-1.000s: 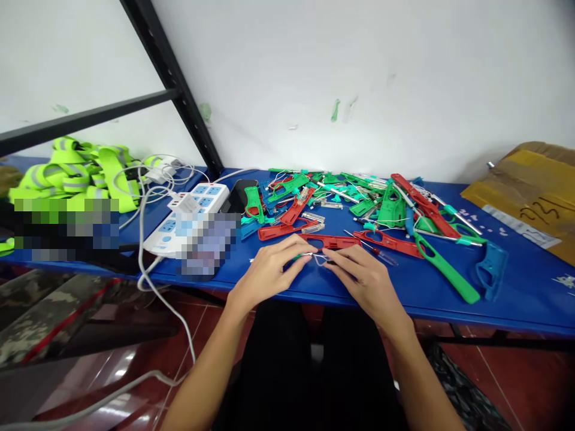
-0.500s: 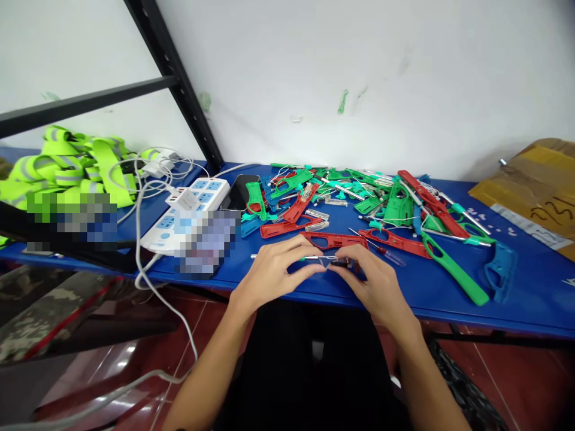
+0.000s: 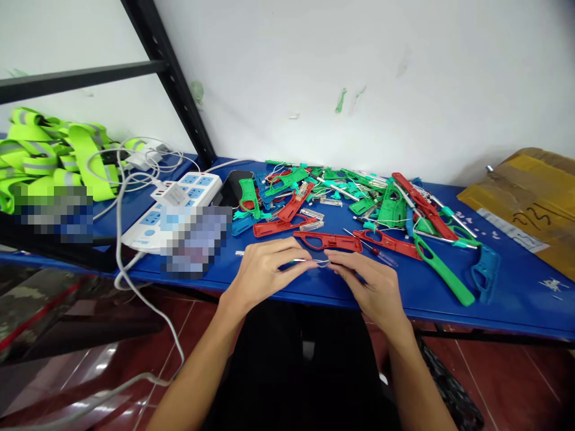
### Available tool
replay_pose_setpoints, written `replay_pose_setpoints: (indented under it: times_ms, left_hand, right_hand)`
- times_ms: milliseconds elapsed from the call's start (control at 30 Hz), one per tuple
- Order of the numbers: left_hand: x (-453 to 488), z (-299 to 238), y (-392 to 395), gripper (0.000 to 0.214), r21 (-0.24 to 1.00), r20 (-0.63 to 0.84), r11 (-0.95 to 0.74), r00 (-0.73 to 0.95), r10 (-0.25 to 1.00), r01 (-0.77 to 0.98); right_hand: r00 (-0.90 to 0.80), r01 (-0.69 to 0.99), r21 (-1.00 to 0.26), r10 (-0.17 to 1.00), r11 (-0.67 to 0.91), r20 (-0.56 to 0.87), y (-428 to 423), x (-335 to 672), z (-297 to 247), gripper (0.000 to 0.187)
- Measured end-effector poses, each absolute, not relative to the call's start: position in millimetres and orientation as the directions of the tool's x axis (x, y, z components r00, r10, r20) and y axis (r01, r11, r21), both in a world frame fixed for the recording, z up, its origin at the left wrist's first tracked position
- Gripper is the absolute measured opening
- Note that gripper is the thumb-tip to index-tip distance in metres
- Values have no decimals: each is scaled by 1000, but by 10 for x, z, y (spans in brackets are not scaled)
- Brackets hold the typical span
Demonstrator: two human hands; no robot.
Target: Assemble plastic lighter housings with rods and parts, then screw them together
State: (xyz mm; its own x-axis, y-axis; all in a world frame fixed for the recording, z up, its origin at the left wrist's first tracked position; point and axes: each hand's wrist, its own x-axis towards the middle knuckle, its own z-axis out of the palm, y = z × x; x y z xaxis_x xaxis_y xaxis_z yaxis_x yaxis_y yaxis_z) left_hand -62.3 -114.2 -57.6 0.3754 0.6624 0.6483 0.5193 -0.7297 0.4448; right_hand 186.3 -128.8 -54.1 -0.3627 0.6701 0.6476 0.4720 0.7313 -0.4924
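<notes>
My left hand (image 3: 267, 272) is closed around a thin metal lighter tube (image 3: 239, 254); its tip sticks out to the left of the knuckles. A thin white wire (image 3: 322, 262) runs from it across the small gap between my hands. My right hand (image 3: 371, 278) pinches the wire's other end, and whatever else its fingers cover is hidden. Just beyond my fingers lie a red lighter handle shell (image 3: 330, 242) and a second red shell (image 3: 390, 242). A screwdriver (image 3: 381, 256) with a clear handle lies beside them.
Behind is a heap of green, red and blue lighter shells (image 3: 390, 206), metal tubes and clear fuel tanks (image 3: 311, 225). To the left stand a white power strip (image 3: 139, 233), cables and neon straps (image 3: 85, 155) past a black shelf post (image 3: 184, 90). A taped cardboard box (image 3: 534, 179) sits right.
My hands have tilted slightly, and the dark part that showed at my right fingers is now out of sight. The wire shows between the fingertips. The whole view has shifted a little.
</notes>
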Motion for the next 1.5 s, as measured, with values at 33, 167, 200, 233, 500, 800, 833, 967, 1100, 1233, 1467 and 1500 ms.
replay_pose_setpoints:
  times_ms: [33,167,200,233,500,800,833,967,1100,1233,1467,1500]
  left_hand:
    - [-620,-572,-1143,16,436,654,-733,375,657,522]
    - [-610,-557,-1148,16,426,641,-734,396,657,529]
    - [-610,-555,-1149,16,428,638,-735,400,658,526]
    - [-610,-553,-1149,15,430,636,-734,401,660,525]
    - [-630,-549,-1147,13,537,584,-692,378,718,483]
    - [-632,-509,-1158,21,608,542,-676,404,737,417]
    - [-631,-503,-1159,21,609,540,-674,403,739,418]
    - [-632,-485,-1168,18,614,533,-673,412,739,412]
    - [-645,-494,-1163,11,635,520,-667,422,742,390]
    - [-659,-509,-1159,6,622,538,-684,426,727,382]
    - [-671,-448,-1105,7,392,648,-799,479,592,456]
    - [-666,-430,-1076,7,363,663,-810,483,572,460]
  right_hand:
    - [-366,474,-485,666,735,650,-1286,1863,-544,23]
    - [-390,483,-452,647,750,656,-1271,1856,-565,23]
    - [-396,490,-438,640,754,658,-1268,1854,-570,23]
    - [-404,497,-424,634,757,659,-1266,1851,-575,23]
    - [-457,518,-424,659,743,597,-1269,1822,-586,19]
    - [-438,541,-376,634,752,637,-1292,1868,-616,23]
    - [-442,539,-372,629,756,640,-1293,1874,-615,23]
    - [-458,524,-339,594,781,661,-1306,1894,-619,25]
    - [-437,516,-371,610,772,661,-1301,1890,-615,24]
    - [-368,511,-594,783,621,502,-1268,1884,-576,34]
    - [-300,339,-888,931,309,210,-1225,1902,-504,49]
    - [-308,296,-918,936,263,169,-1213,1900,-486,46]
